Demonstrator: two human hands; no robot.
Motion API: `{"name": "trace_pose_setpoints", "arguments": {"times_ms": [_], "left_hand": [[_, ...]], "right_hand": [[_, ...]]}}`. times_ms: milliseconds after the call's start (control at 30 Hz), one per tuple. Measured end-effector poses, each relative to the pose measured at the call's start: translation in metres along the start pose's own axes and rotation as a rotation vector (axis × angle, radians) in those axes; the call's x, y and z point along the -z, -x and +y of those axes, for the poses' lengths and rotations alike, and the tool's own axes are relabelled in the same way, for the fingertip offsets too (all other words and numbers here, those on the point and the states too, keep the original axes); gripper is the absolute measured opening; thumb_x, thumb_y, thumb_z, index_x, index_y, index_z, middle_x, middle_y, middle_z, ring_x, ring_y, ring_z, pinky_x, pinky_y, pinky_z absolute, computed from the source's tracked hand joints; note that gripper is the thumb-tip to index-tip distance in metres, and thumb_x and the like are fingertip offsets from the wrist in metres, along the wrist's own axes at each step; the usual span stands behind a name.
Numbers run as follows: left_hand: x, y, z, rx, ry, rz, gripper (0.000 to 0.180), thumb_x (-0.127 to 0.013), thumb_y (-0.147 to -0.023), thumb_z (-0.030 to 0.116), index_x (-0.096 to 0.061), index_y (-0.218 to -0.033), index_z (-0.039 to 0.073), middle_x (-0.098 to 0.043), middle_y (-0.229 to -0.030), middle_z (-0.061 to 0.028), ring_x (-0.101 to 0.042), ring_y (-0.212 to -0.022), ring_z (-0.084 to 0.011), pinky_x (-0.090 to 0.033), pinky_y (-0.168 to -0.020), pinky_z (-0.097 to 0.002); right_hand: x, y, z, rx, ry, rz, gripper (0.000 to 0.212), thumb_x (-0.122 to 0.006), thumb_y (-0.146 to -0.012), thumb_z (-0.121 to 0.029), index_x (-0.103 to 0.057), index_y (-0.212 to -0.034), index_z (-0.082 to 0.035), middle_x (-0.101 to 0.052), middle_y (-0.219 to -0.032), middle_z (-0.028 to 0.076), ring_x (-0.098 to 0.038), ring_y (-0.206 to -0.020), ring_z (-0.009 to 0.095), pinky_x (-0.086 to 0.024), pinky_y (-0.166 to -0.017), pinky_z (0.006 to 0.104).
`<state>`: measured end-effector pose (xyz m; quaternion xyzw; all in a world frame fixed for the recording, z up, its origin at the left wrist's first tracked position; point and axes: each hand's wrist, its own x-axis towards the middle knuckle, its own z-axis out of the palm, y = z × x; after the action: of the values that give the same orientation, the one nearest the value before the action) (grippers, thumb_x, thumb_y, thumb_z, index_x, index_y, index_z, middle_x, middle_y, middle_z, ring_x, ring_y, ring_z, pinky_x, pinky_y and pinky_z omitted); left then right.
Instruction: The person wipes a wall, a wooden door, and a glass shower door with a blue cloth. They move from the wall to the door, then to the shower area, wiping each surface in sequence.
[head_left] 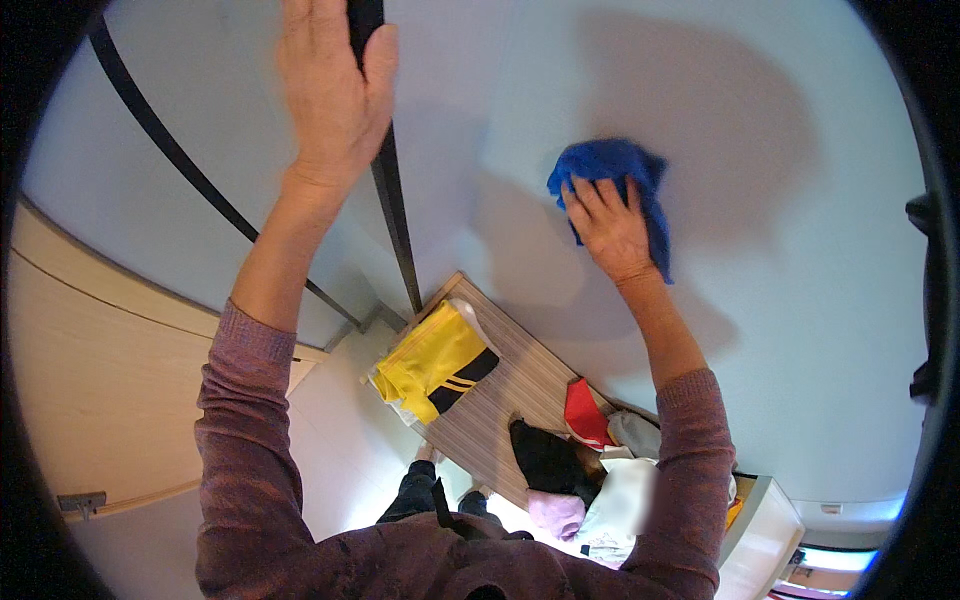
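Note:
My right hand [612, 235] presses a crumpled blue cloth [610, 158] against the pale blue wall [480, 60], its fingers spread over the fabric. The cloth's lower corner hangs down beside my wrist. Up at the left, my left hand [338, 95] lies flat with its thumb apart, next to a black vertical strip [392, 200] on the wall. Nothing shows in that hand, though its fingertips run past the top of the picture. Both arms are raised and reach forward.
Below stands a wood-grain bench top [500, 400]. A folded yellow and black garment [440, 365] lies on its left part; a heap of clothes [560, 470], black, red, white, grey and pink, lies on the right. A light wooden door [110, 370] is at the left.

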<state>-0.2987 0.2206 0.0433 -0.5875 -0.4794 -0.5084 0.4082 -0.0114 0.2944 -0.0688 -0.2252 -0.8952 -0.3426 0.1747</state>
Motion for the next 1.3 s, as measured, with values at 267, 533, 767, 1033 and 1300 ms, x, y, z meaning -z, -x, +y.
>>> {"name": "trace_pose_setpoints", "arguments": {"times_ms": [267,533,767,1033,1300], "left_hand": [[-0.021,0.008,-0.001,0.079,0.037,0.073,0.059,-0.04,-0.087,0.02,-0.017,-0.134,-0.007,-0.016,-0.138,-0.0291,-0.018,-0.129,-0.0399,-0.015,-0.103,-0.0463],[-0.014,0.013,-0.012,0.041,0.076,0.063,0.059,-0.039,-0.088,0.02,-0.016,-0.134,-0.007,-0.015,-0.139,-0.0278,-0.017,-0.129,-0.0391,-0.014,-0.103,-0.0455],[-0.009,0.01,-0.019,-0.077,0.128,0.065,0.061,-0.038,-0.088,0.018,-0.01,-0.135,-0.007,-0.014,-0.14,-0.0257,-0.016,-0.13,-0.0351,-0.014,-0.104,-0.0423],[-0.009,0.008,-0.023,-0.158,0.028,0.102,0.062,-0.04,-0.086,0.014,-0.009,-0.135,-0.007,-0.012,-0.141,-0.0247,-0.015,-0.13,-0.0349,-0.013,-0.105,-0.0431],[-0.01,0.01,-0.002,0.009,0.016,0.053,0.059,-0.038,-0.087,0.016,-0.012,-0.135,-0.007,-0.013,-0.139,-0.0275,-0.015,-0.129,-0.0394,-0.012,-0.105,-0.0455]], "right_hand": [[-0.007,-0.051,-0.027,-0.203,-0.422,0.332,0.04,-0.062,-0.064,-0.002,-0.052,-0.103,-0.001,-0.053,-0.111,0.017,-0.054,-0.096,0.035,-0.045,-0.082,0.0387],[0.001,-0.188,-0.067,-0.655,-0.996,0.889,0.059,-0.053,-0.071,-0.009,-0.037,-0.127,-0.001,-0.035,-0.132,0.021,-0.033,-0.121,0.037,-0.024,-0.101,0.0429],[-0.08,-0.128,-0.174,-0.99,-1.058,0.705,0.055,-0.035,-0.08,0.003,-0.023,-0.134,0.003,-0.031,-0.135,0.022,-0.035,-0.122,0.03,-0.025,-0.101,0.0344],[-0.077,-0.093,-0.214,-1.535,-1.581,0.308,0.053,-0.038,-0.081,-0.003,-0.026,-0.133,0.0,-0.035,-0.131,0.02,-0.038,-0.118,0.028,-0.027,-0.099,0.031],[0.019,-0.148,-0.153,-0.66,-1.322,0.735,0.06,-0.051,-0.065,-0.007,-0.04,-0.124,0.0,-0.028,-0.134,0.029,-0.025,-0.126,0.044,-0.019,-0.104,0.0439]]}}
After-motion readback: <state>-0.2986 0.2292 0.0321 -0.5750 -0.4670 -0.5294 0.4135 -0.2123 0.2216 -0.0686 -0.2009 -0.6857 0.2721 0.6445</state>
